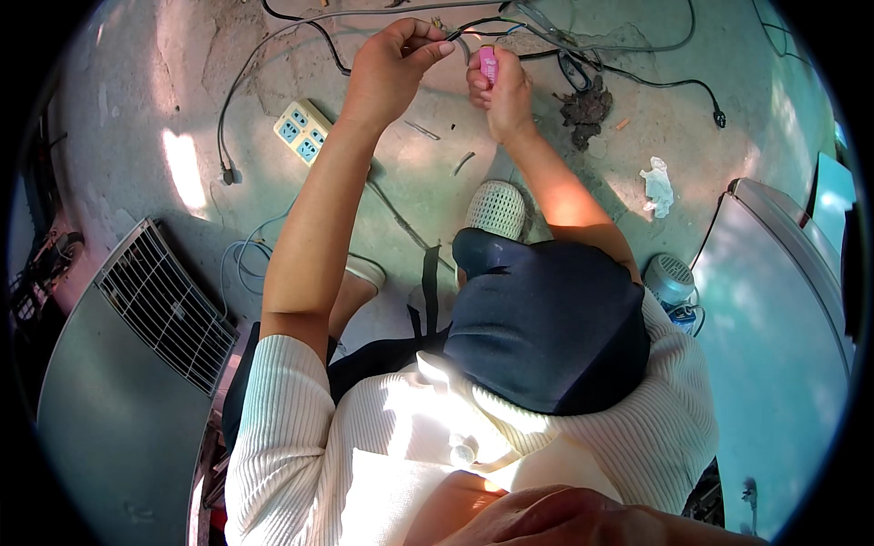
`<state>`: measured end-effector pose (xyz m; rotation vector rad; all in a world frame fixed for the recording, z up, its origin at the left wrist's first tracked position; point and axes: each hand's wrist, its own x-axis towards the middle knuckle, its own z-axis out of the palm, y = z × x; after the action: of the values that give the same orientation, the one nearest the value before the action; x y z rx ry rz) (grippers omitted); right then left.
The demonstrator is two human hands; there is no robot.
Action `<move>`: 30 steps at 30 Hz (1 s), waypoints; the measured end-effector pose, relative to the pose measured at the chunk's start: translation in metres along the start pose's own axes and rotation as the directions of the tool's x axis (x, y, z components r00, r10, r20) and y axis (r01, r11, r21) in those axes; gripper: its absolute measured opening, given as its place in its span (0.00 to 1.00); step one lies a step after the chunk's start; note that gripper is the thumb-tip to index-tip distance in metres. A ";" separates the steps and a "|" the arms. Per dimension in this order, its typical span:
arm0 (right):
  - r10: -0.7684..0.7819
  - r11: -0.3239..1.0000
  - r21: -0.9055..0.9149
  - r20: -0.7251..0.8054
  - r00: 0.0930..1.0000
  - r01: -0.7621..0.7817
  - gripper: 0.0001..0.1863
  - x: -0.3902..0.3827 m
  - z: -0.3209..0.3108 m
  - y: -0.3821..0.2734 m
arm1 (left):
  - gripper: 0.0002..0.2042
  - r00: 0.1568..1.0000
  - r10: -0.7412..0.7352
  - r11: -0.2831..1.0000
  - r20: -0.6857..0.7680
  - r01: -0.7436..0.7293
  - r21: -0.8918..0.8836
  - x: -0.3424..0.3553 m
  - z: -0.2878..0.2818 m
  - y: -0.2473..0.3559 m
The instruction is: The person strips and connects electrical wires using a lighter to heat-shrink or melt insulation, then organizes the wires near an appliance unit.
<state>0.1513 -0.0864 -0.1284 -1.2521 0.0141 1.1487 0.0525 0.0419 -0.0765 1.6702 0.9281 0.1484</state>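
Observation:
At the far middle of the view, my left hand [382, 75] is closed in a pinch on the dark end of an electric cable [452, 35]. Thin coloured wires [513, 27] run from that end toward the right, just above my right hand. My right hand [510, 98] is wrapped round a pink lighter [489, 65], held upright with its top close under the wires. No flame can be made out. The two hands are a short gap apart, both raised over the floor.
Cables with a black plug [719, 118] and another plug [228, 175] lie on the concrete floor. A cream power strip [318, 118], dark debris [587, 111] and crumpled tissue [657, 187] lie around. A grilled metal panel [118, 364] stands left, a pale cabinet [774, 318] right.

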 end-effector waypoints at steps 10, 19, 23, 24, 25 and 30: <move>-0.017 1.000 -0.009 0.006 1.000 0.017 0.21 -0.004 -0.001 -0.002 | 0.12 1.000 -0.001 1.000 -0.006 0.001 0.019 0.001 0.001 -0.003; -0.030 1.000 0.009 0.000 1.000 0.030 0.21 -0.001 -0.007 0.001 | 0.12 1.000 -0.004 1.000 -0.002 0.004 0.004 0.001 0.001 -0.003; -0.029 1.000 -0.003 -0.004 1.000 0.029 0.20 -0.003 -0.005 0.001 | 0.12 1.000 -0.011 1.000 0.000 0.011 0.007 0.000 0.001 -0.002; -0.030 1.000 -0.008 0.000 1.000 0.030 0.20 -0.003 -0.005 0.001 | 0.12 1.000 -0.013 1.000 0.001 0.013 0.010 0.001 0.001 -0.002; -0.031 0.999 -0.014 0.004 1.000 0.031 0.20 -0.003 -0.004 0.002 | 0.12 1.000 -0.012 1.000 0.001 0.012 0.006 0.001 0.001 -0.002; -0.033 0.999 0.033 -0.040 0.999 0.035 0.20 -0.003 -0.006 0.004 | 0.12 1.000 -0.009 1.000 0.000 0.009 0.002 0.001 0.001 -0.003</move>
<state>0.1501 -0.0929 -0.1322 -1.2403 0.0418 1.0902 0.0523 0.0416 -0.0798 1.6681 0.9360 0.1414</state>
